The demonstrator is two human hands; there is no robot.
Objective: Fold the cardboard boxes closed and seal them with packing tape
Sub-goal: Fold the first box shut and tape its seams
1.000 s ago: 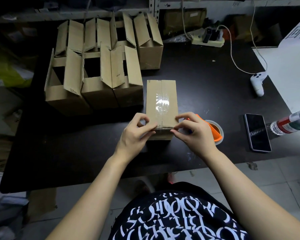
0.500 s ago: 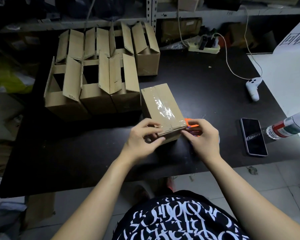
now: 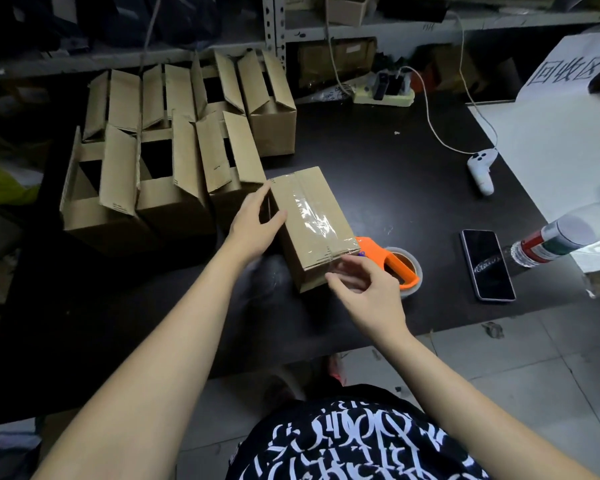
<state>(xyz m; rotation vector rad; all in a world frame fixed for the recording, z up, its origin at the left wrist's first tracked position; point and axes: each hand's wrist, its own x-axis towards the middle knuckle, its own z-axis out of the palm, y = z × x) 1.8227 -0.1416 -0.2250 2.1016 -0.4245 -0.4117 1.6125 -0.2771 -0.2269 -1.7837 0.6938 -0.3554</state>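
Observation:
A closed cardboard box point(image 3: 317, 206) lies turned at an angle on the black table point(image 3: 378, 161), with clear tape running along its top seam and over the near end. My left hand point(image 3: 252, 225) presses flat on the box's left side, fingers straight and thumb on the top edge. My right hand point(image 3: 368, 289) touches the box's near right corner with loosely curved, blurred fingers. Just right of the box lies an orange tape dispenser point(image 3: 390, 259) with its tape roll point(image 3: 413, 275).
Several open boxes point(image 3: 174, 181) with raised flaps stand in a cluster at the left rear, touching the sealed box's far left. A phone point(image 3: 487, 265), a bottle point(image 3: 561, 237), a white controller point(image 3: 480, 169) on a cable and a power strip point(image 3: 383, 95) sit to the right and behind.
The box has turned further clockwise. My left hand has moved from the near end up along the box's left side. My right hand has loosened from the near edge.

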